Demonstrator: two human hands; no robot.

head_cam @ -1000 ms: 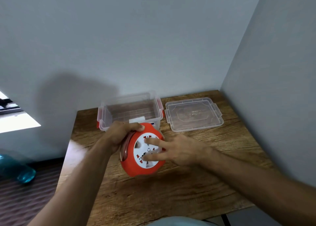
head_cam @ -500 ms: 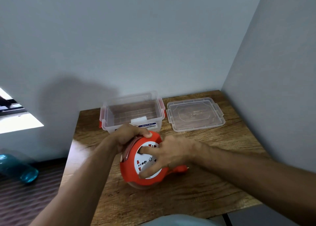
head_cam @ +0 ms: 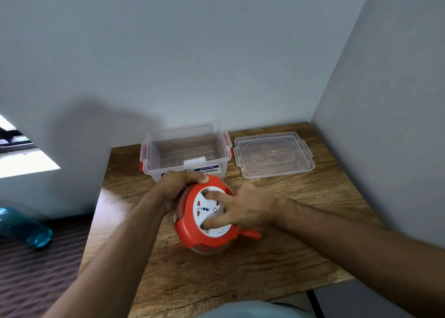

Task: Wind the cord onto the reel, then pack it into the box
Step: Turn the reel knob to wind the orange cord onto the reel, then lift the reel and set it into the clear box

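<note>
Both hands [head_cam: 179,189] [head_cam: 250,209] cover much of the reel [head_cam: 207,239].

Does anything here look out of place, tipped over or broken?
Nothing looks broken or spilled. The clear box stands open and empty, its lid flat beside it on the wooden table. The left hand grips the orange cord reel; the right hand has fingers in its white hub.

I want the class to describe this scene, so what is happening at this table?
A person holds an orange cord reel upright on a wooden table. The left hand grips its rim, while the right hand has fingers on the white socket face. An orange plug pokes out at the reel's lower right. Behind, the clear box stands open, its lid lying beside it.
</note>
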